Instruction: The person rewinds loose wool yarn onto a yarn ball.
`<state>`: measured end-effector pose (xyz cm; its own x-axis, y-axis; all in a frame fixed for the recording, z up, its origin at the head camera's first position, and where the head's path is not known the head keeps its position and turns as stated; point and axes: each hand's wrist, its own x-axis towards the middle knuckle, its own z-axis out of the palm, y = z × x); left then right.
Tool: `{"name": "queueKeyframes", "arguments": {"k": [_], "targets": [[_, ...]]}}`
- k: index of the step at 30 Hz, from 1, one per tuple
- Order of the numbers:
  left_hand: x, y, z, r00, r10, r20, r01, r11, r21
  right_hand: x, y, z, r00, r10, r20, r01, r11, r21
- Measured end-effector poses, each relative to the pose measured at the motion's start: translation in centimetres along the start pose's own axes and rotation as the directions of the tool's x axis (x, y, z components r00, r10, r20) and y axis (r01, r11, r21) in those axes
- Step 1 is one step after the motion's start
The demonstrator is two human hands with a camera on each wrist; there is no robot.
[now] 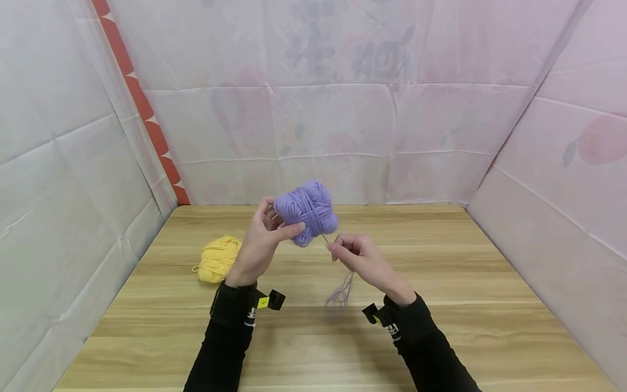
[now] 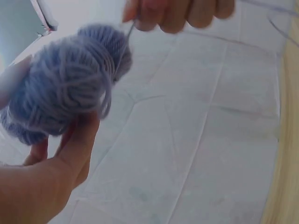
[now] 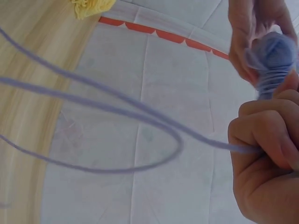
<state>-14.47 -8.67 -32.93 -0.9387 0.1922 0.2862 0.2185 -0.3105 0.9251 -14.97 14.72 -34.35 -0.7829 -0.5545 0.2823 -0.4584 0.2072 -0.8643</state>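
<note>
My left hand (image 1: 259, 239) grips a purple ball of yarn (image 1: 308, 209) above the table, thumb across its near side and fingers behind. Several strands are wrapped crosswise round the ball's middle. Just right of it, my right hand (image 1: 360, 258) pinches the yarn strand (image 1: 325, 238) that runs from the ball, its other fingers curled in. A loose tail of purple yarn (image 1: 343, 291) hangs below that hand. In the right wrist view the tail (image 3: 117, 95) leaves the curled fingers in long loops. The left wrist view shows the strand (image 2: 125, 51) stretched from ball to fingertips.
A yellow ball of yarn (image 1: 217, 260) lies on the wooden table (image 1: 441, 337), left of my left forearm and partly behind the wrist. White printed sheets (image 1: 343, 120) stand round the table's back and sides, with a red scalloped strip (image 1: 139, 98) at the back left corner.
</note>
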Motion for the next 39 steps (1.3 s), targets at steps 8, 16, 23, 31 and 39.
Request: {"name": "queueKeyframes", "arguments": {"k": [8,16,23,31,39], "targets": [[0.5,-1.0,0.0,0.993,0.097,-0.06,-0.083,0.977,0.198,-0.8,-1.1,-0.7,1.0,-0.006,-0.003,0.006,0.999,-0.046],[0.6,-1.3,0.2,0.994,0.056,0.093,-0.092,0.889,0.448,-1.8,-1.7,-1.8,0.993,-0.101,-0.065,0.101,0.995,-0.003],[0.5,-1.5,0.3,0.959,-0.065,0.277,-0.09,0.854,0.512,-1.8,-1.7,-2.3,0.967,-0.169,-0.192,0.179,0.983,0.036],[0.1,-1.5,0.4,0.864,-0.162,0.476,-0.097,0.875,0.475,-1.7,-1.3,-2.5,0.96,-0.13,-0.247,0.141,0.99,0.025],[-0.1,-0.9,0.3,0.813,-0.09,0.575,-0.084,0.96,0.268,-0.8,0.0,-1.7,0.97,-0.135,-0.203,0.149,0.987,0.055]]}}
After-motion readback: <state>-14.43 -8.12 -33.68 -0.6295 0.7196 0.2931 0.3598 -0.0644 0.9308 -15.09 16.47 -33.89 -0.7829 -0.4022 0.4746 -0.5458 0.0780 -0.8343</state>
